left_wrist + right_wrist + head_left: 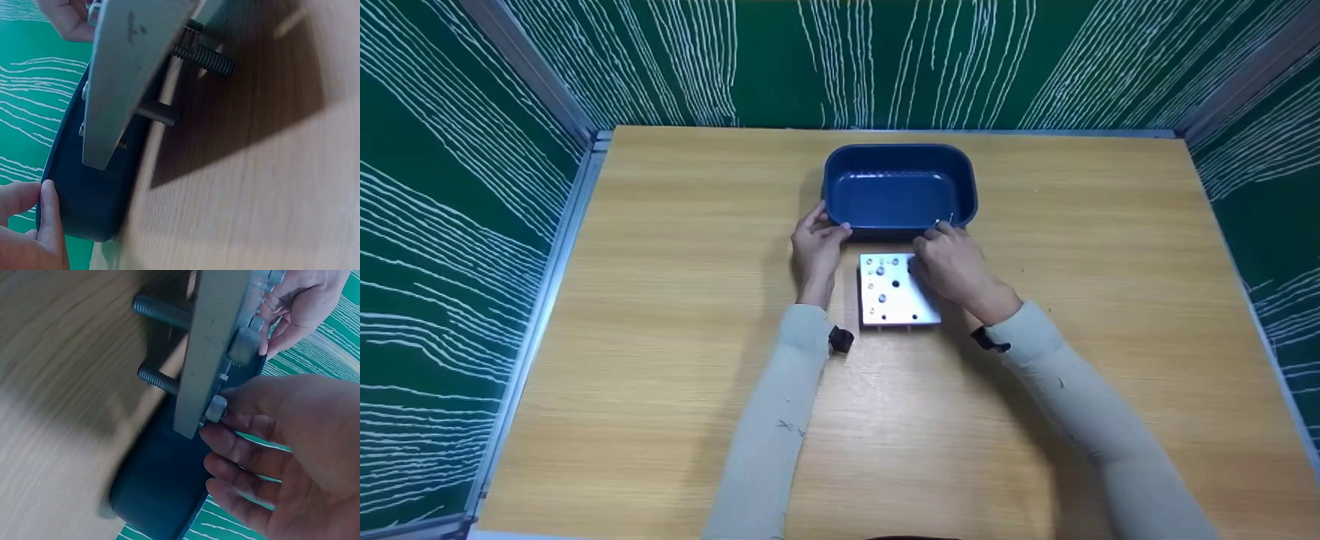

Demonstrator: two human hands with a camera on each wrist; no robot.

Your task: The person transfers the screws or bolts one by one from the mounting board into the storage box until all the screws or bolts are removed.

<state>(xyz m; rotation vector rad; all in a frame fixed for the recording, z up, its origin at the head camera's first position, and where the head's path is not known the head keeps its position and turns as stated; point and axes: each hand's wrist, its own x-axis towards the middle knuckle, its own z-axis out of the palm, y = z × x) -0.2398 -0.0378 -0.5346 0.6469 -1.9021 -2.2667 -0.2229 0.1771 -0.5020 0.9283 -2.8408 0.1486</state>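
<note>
A dark blue plastic bin stands upright beyond a silver metal plate. The plate carries several bolts and has dark holes. Threaded bolt shanks stick out beneath it. My left hand pinches the bin's near left corner, with thumb and finger at the rim. My right hand, fingers curled, reaches over the plate's far right corner to the bin's near rim. Small shiny bits of metal show at its fingertips. In the right wrist view, a bolt head sits between thumb and fingertips; its lower end is hidden.
The wooden table has a metal frame edge on its left. Green panels with white lines rise at the back and sides. A dark wrist camera sits on the left wrist beside the plate.
</note>
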